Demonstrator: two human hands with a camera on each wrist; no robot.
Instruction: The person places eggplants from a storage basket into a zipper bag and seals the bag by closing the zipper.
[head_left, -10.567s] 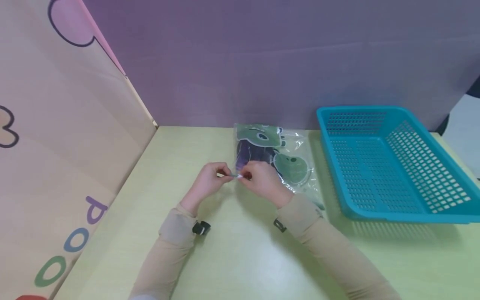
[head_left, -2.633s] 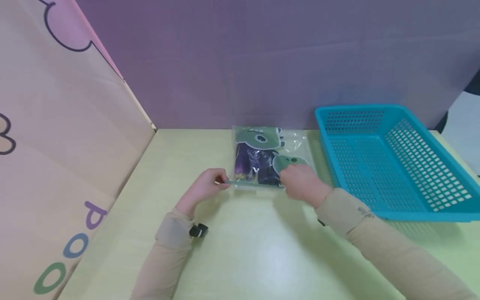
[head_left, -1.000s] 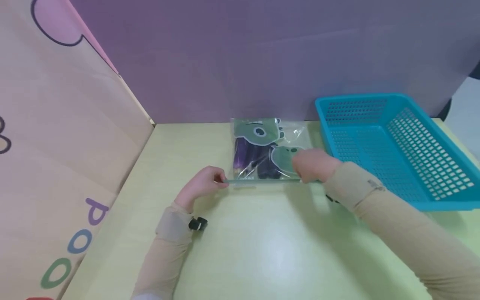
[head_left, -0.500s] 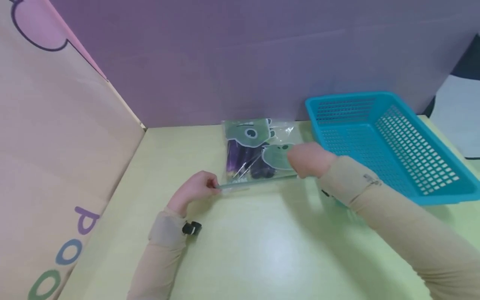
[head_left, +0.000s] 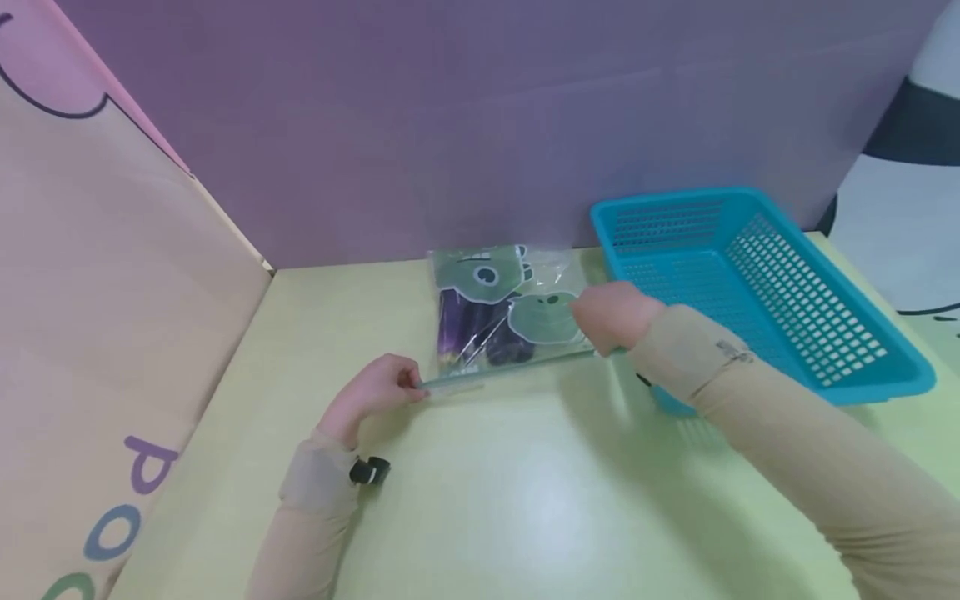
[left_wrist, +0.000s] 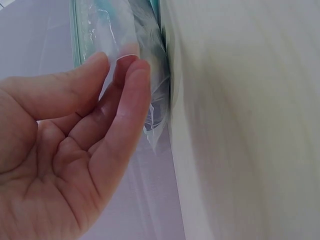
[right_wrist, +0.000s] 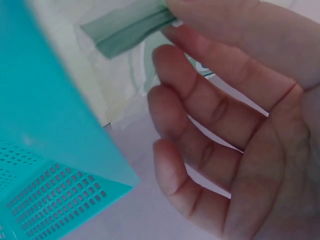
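A clear zip bag (head_left: 558, 275) with green cartoon prints lies at the back of the table, with long dark purple things (head_left: 452, 321) inside; their kind is unclear through the plastic. My left hand (head_left: 378, 387) pinches the left end of its green zip strip (head_left: 502, 369). In the left wrist view, the thumb and fingers of this hand (left_wrist: 85, 120) meet the clear film. My right hand (head_left: 611, 317) pinches the strip near its right end, where a small white piece shows at the fingertips. The right wrist view shows the green strip end (right_wrist: 127, 30) jutting past the thumb.
A turquoise plastic basket (head_left: 750, 196) with perforated walls stands on the right, just beyond my right hand. A purple-grey wall (head_left: 450, 125) rises behind the table (head_left: 480, 500), and a printed pale panel (head_left: 90, 292) borders the left side.
Earlier both hands were together at the strip's left end. My right hand has since travelled right along the strip, while the left stayed at its end. Lately the head view has shifted rightward.
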